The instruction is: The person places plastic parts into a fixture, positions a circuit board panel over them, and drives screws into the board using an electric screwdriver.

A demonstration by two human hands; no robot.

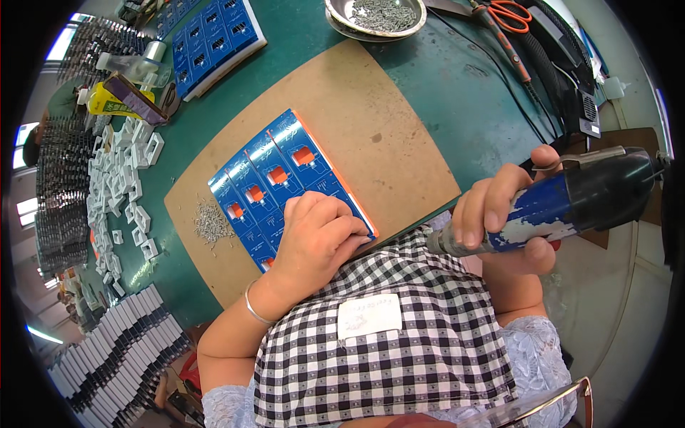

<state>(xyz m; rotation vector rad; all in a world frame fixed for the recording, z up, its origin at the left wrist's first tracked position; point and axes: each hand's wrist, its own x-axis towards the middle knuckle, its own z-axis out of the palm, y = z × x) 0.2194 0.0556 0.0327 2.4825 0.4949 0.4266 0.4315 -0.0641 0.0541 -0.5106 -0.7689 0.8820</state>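
A blue circuit board panel (264, 153) with square cut-outs lies on a brown fibreboard sheet (389, 135). Orange shows along its right edge and through the cut-outs. My left hand (314, 239) rests on the near part of the panel. Its fingers are curled, thumb and fingertips together at the near right corner; what they hold, if anything, is hidden. My right hand (492, 207) grips a blue and black power screwdriver (546, 203) with a metal lever. The tool is held sideways, off the panel, its grey nose toward my apron. Left of the panel lies a heap of small screws (212, 221).
Far back stands a metal bowl (377, 33) of screws. A stack of blue panels (214, 46) sits at the far left, with many white plastic frames (125, 167) and a yellow bottle (114, 105) nearby. Orange-handled scissors (510, 16) and black cables lie at the far right.
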